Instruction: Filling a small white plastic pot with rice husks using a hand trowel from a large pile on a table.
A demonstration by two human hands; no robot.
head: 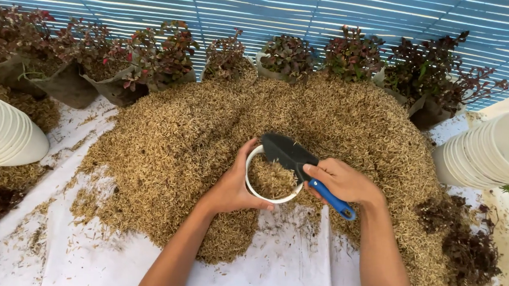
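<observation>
White sheet (292, 273) under big husk heap (206, 139). White pot (272, 176) at heap's near edge, upright, part-filled with husk. Left hand (233, 187) wraps pot's left rim, fingers clasped. Right hand (342, 181) grips blue-handled trowel (301, 165); black blade over pot's far rim, long axis slanting toward right hand. Potted plants (352, 57) behind heap; white pot stacks (496, 153) flank it.

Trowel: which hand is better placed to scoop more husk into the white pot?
Right. The right hand already grips the trowel by its blue handle, blade over the white pot. The left hand is busy holding the pot's rim in the husk pile.
</observation>
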